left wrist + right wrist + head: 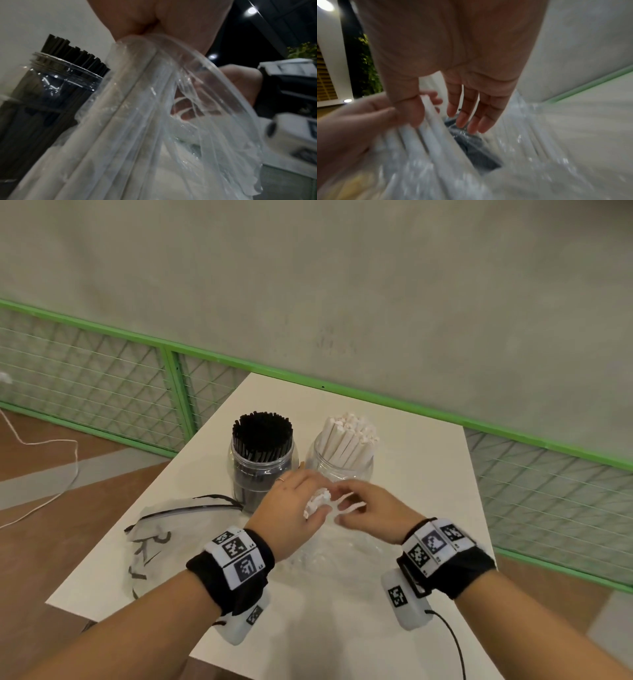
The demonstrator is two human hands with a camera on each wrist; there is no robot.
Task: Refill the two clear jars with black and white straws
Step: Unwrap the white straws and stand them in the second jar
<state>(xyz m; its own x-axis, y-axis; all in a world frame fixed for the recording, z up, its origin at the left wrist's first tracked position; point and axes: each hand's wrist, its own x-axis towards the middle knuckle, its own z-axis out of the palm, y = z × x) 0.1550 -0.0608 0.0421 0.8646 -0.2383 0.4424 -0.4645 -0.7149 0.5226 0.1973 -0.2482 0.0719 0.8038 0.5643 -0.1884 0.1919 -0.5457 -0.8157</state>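
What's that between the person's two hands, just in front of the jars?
A bundle of white straws in a clear plastic bag; the left hand grips it while the right hand touches it. The head view shows this best.

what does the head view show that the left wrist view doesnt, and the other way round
Only the head view shows the jar of white straws, the empty printed bag lying left on the white table, and the back of the left hand.

Only the left wrist view shows the clear plastic bag up close, bunched in the left hand's grip around white straws.

Both show the jar of black straws and the right hand.
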